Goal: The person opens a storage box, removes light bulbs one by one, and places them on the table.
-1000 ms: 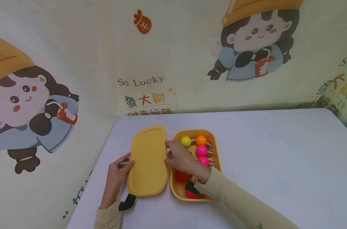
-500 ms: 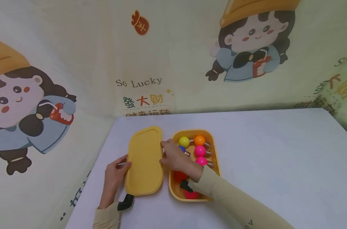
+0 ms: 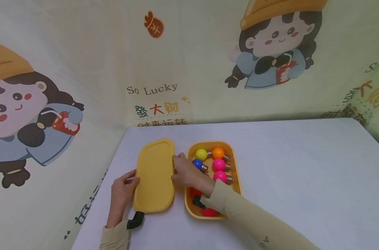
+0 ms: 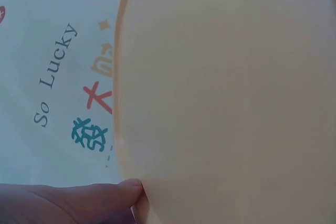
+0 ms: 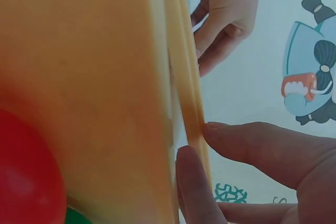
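Observation:
A yellow rectangular lid (image 3: 155,177) with rounded corners is held between both hands at the left of the table. My left hand (image 3: 121,192) pinches its left edge; in the left wrist view the thumb (image 4: 100,199) presses on the rim. My right hand (image 3: 190,173) reaches across the yellow box (image 3: 235,163) and pinches the lid's right edge, seen edge-on in the right wrist view between finger and thumb (image 5: 252,142). The open box holds several coloured light bulbs, among them a yellow one (image 3: 201,154), an orange one (image 3: 218,153) and a blue one (image 3: 197,164).
Two pink bulbs (image 3: 219,165) lie at the box's right side, and red ones (image 3: 209,212) sit near its front, partly hidden by my right arm. The white table (image 3: 295,173) stretches to the right. A printed cloth (image 3: 208,69) hangs behind.
Both hands have shifted the lid a little to the left, widening its gap from the box. More of the blue bulb shows now. Both hands keep their grip.

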The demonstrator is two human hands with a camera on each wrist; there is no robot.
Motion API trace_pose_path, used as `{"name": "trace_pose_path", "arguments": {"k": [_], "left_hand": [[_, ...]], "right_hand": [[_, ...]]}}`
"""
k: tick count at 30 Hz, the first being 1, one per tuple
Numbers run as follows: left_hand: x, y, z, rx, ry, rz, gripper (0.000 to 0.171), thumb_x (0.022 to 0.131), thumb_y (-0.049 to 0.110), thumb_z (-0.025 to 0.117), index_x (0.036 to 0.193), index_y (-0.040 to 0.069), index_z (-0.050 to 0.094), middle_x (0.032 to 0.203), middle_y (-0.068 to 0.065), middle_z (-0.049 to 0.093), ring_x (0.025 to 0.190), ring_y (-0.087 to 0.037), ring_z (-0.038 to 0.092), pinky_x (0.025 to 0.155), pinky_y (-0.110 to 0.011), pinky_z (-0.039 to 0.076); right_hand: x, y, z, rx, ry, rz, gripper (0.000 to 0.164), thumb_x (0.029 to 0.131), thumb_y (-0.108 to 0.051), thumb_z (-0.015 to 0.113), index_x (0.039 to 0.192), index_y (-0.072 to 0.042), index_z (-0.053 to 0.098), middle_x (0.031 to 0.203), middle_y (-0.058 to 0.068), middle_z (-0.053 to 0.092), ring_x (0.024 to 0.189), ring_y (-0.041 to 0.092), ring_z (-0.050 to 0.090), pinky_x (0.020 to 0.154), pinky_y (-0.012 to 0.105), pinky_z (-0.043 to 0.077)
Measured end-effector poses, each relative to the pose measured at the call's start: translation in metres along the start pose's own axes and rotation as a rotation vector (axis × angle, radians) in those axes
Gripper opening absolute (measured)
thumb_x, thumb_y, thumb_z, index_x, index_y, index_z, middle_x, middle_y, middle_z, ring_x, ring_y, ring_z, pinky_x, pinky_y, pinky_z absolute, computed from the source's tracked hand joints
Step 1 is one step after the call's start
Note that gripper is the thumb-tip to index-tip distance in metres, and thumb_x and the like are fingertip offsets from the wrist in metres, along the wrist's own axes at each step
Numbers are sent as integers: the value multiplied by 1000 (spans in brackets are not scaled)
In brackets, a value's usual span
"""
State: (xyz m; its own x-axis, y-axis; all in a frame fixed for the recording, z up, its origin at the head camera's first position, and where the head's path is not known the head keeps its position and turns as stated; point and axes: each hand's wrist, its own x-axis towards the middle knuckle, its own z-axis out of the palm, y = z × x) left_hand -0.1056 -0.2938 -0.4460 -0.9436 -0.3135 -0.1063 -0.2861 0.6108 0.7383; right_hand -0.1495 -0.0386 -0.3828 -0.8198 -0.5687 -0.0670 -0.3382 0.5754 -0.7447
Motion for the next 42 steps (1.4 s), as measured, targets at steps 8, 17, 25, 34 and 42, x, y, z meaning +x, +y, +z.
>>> {"name": "trace_pose_path", "arguments": {"k": [8, 17, 25, 34, 42], "left_hand": [[1, -3, -1, 41, 7, 6, 42, 98, 17, 63, 138, 4, 58, 132, -19, 62, 112, -30, 61, 70, -7, 44], [3, -3, -3, 35, 4, -16, 43, 98, 16, 63, 138, 4, 57, 132, -21, 61, 113, -32, 59, 69, -6, 42], [4, -6, -4, 32, 16, -26, 41, 97, 17, 63, 135, 3, 60, 125, -23, 63, 110, -33, 60, 68, -7, 43], [7, -8, -6, 43, 36, -21, 40, 97, 19, 63, 133, 2, 61, 122, -23, 64, 109, -33, 61, 67, -9, 44], [6, -5, -7, 20, 19, -55, 42, 98, 22, 62, 136, 4, 58, 131, -20, 60, 115, -31, 56, 72, -8, 43]], "right_hand": [[6, -2, 5, -24, -44, 80, 35, 90, -5, 71, 121, 3, 57, 109, 13, 48, 90, 21, 50, 71, 23, 47], [10, -8, 9, -148, -96, 157, 35, 89, -8, 72, 119, 4, 57, 104, 15, 46, 72, 22, 53, 57, 21, 44], [14, -13, 13, -217, -108, 173, 30, 89, -10, 73, 111, 4, 58, 98, 15, 46, 67, 23, 51, 54, 23, 43], [19, -13, 14, -202, -142, 216, 26, 90, -10, 71, 109, 0, 57, 95, 12, 48, 69, 22, 52, 55, 23, 43], [15, -11, 11, -195, -102, 169, 40, 91, -14, 71, 124, 3, 54, 108, 15, 51, 74, 22, 53, 59, 23, 46]]}}
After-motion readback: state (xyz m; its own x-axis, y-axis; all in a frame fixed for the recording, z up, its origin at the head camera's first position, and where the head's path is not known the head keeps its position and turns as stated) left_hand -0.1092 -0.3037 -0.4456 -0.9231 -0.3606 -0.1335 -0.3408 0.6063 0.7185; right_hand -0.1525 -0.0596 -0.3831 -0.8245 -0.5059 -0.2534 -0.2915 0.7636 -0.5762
